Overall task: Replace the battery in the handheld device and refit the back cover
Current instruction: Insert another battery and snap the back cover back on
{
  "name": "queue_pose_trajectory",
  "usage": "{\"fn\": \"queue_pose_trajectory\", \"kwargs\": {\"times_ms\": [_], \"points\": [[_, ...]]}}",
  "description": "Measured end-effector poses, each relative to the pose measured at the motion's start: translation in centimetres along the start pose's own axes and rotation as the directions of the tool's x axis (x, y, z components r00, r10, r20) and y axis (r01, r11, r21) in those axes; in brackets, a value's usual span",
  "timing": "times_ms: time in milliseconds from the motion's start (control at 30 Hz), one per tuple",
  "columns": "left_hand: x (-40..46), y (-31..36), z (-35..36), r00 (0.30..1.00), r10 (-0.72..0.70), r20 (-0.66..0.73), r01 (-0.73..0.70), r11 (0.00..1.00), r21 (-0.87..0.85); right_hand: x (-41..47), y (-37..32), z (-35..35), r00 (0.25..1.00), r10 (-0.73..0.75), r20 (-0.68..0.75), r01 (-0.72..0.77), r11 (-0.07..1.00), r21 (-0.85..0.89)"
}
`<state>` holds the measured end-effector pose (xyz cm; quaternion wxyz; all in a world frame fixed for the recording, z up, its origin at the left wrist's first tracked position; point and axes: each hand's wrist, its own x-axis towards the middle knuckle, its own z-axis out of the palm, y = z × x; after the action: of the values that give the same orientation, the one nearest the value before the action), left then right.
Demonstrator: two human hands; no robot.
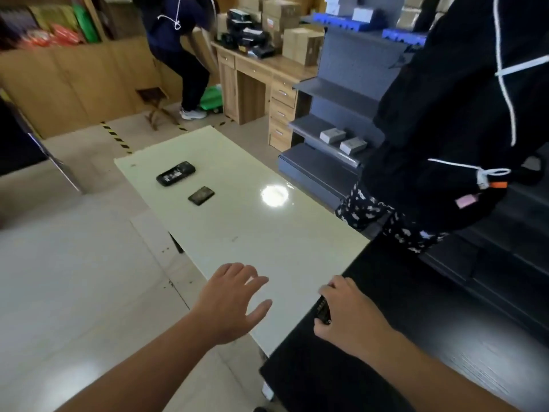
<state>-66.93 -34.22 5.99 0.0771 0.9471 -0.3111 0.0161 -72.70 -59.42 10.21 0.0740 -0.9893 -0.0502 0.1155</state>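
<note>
The right hand [347, 310] gripped a small dark battery-like piece [323, 313] near the pale counter [267, 233], well short of the handheld device [175, 173] and back cover [201, 195], while the left hand [234, 301] hovered open, likely reaching.

A stockroom or shop backroom: stacked cartons [302, 46], grey display shelving [335, 93], wooden desk [255, 81]

Pale glossy table [267, 233] mid-frame, light glare on its top. Grey tiled floor [74, 263] left of the table, yellow-black hazard tape [117, 139] beyond its far corner. Wooden desk [261, 84] with drawers behind the table, cardboard boxes [301, 46] stacked on it. Grey metal shelving [335, 93] right of the desk. Black surface [386, 367] touching the table's near right edge.
</note>
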Motion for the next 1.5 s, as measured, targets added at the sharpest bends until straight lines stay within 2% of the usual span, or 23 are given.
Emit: {"fn": "queue_pose_trajectory", "kwargs": {"times_ms": [133, 267, 533, 800, 1067, 1167, 1300, 1400, 1500], "points": [[2.4, -8.9, -1.7, 0.998, -0.054, -0.038, 0.054, 0.999, 0.000, 8.4, -4.9, -1.3, 0.997, -0.052, 0.063, 0.053, 0.999, -0.011], [4.9, -18.1, -2.0, 0.995, -0.079, -0.067, 0.079, 0.997, 0.003, 16.9, -9.6, -2.1, 0.996, -0.066, 0.065, 0.068, 0.997, -0.023], [10.9, -40.0, -2.6, 0.997, -0.075, -0.033, 0.076, 0.997, 0.034, 33.3, -20.3, -2.6, 0.997, 0.037, 0.069, -0.036, 0.999, -0.020], [18.5, -53.4, -2.4, 1.000, -0.017, -0.022, 0.017, 1.000, 0.006, 45.0, -27.3, -3.6, 0.990, 0.093, 0.104, -0.096, 0.995, 0.029], [25.6, -62.0, -0.7, 0.999, 0.041, -0.015, -0.041, 0.998, 0.039, 56.5, -30.0, -3.7, 0.993, 0.079, 0.083, -0.083, 0.996, 0.042], [27.3, -63.9, -0.3, 0.998, 0.034, 0.059, -0.036, 0.999, 0.028, 58.8, -30.9, -4.1, 0.988, 0.106, 0.115, -0.111, 0.993, 0.038], [29.8, -64.8, 2.9, 0.974, 0.003, 0.229, -0.007, 1.000, 0.015, 60.5, -31.3, -4.4, 0.975, 0.163, 0.153, -0.171, 0.984, 0.044], [31.7, -63.8, 5.8, 0.948, -0.050, 0.315, 0.069, 0.997, -0.047, 61.5, -31.8, -4.2, 0.959, 0.212, 0.186, -0.224, 0.974, 0.044], [32.7, -62.5, 8.8, 0.914, -0.105, 0.393, 0.128, 0.991, -0.033, 62.3, -32.5, -3.4, 0.945, 0.252, 0.210, -0.266, 0.963, 0.041]]}}
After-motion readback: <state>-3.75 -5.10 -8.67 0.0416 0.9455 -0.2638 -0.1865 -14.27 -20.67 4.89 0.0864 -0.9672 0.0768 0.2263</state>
